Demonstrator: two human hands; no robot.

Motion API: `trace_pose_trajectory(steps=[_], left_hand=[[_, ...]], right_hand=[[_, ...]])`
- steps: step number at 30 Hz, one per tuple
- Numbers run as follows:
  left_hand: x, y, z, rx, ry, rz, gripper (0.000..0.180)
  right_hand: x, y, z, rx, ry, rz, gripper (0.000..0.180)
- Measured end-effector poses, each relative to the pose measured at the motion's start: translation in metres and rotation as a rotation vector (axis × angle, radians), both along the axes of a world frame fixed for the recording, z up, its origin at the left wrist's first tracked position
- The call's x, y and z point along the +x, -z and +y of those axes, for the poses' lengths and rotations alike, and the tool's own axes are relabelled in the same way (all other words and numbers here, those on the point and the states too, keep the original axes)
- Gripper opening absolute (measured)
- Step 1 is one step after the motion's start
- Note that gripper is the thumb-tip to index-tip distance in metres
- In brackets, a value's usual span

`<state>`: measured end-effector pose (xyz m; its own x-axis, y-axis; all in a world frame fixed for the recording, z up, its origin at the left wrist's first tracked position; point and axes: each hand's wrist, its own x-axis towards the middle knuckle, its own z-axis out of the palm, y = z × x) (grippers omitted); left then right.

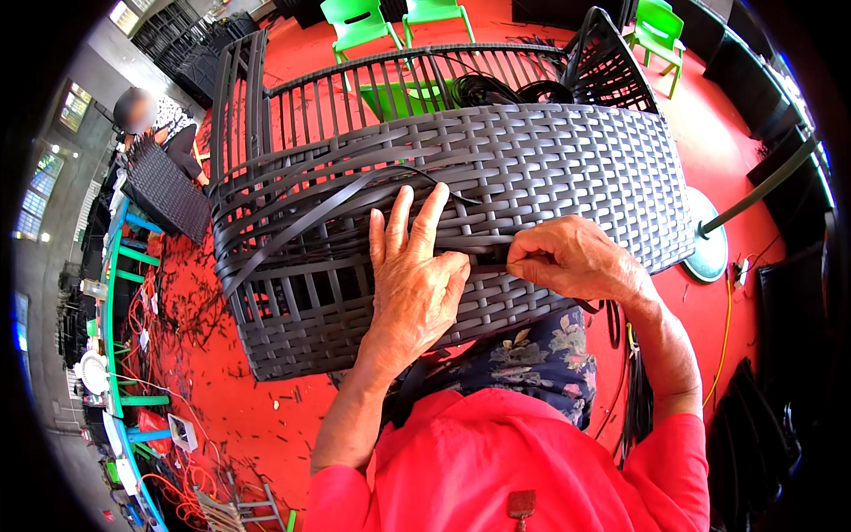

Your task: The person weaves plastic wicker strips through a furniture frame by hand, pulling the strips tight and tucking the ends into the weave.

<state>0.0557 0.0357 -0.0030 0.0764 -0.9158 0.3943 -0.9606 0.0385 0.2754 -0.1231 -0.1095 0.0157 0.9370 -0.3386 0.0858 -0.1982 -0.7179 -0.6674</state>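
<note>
In front of me lies a large dark grey woven panel (567,160), part of a wicker furniture frame. Its right side is tightly woven; on the left, loose flat strips (310,226) cross over bare upright strands. My left hand (412,275) rests on the weave, with its upper fingers stretched out and spread and the thumb side bent in. My right hand (576,262) is closed at the same row, thumb and fingertips pinched at a dark strip beside the left hand. A thin dark strand curves above my left fingertips.
Behind the panel, a slatted frame side (319,93) holds coiled dark strips (483,89). Green chairs (359,27) stand farther back. At the left a person (146,115) sits by another woven piece (168,186). A pole on a round base (706,239) stands right. Scraps litter the red floor (266,426).
</note>
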Motion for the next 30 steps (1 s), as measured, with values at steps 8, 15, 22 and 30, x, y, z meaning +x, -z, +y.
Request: trace_pose_trajectory(steps=[8,15,22,30], left_hand=[[-0.004,0.003,0.0,0.039,-0.049,-0.104,0.009],[0.0,-0.004,0.001,0.056,0.013,-0.016,0.009],[-0.002,0.001,-0.002,0.047,-0.037,-0.112,0.008],[0.003,-0.002,-0.001,-0.008,-0.022,0.078,0.009]], right_hand=[[0.004,0.001,0.004,0.016,0.033,0.012,0.014],[0.007,0.011,0.003,0.02,0.009,-0.071,0.013],[0.008,0.016,0.008,-0.005,0.079,-0.1,0.015],[0.008,0.013,0.015,-0.028,0.097,-0.112,0.013]])
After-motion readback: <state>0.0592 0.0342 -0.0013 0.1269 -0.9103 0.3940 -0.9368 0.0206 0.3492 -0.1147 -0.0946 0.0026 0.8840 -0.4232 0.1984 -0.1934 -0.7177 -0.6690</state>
